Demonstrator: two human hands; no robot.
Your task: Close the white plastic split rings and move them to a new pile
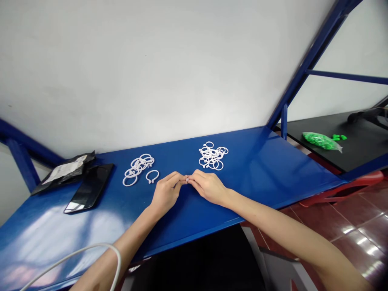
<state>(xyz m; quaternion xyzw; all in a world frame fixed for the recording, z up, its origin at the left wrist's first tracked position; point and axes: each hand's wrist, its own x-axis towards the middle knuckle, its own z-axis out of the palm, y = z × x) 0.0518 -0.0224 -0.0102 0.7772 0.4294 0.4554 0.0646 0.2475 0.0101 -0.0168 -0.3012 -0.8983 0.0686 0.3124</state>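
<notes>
My left hand (165,194) and my right hand (210,188) meet over the middle of the blue table (260,161). Both are closed, fingertips pinching a white plastic ring (187,180); only a small part of it shows between them. A loose white ring with two knobbed ends at a gap (152,176) lies just left of my left hand. Beyond it is a loose pile of similar rings (140,165). Behind my right hand rests another heap of several white rings (212,155), overlapping one another.
A black phone (91,188) and a black plastic package with a white label (68,171) lie at the table's left. A white cable (100,245) loops across my left forearm. On a black table at right is a bag of green pieces (321,141). Below stands a red stool (339,192).
</notes>
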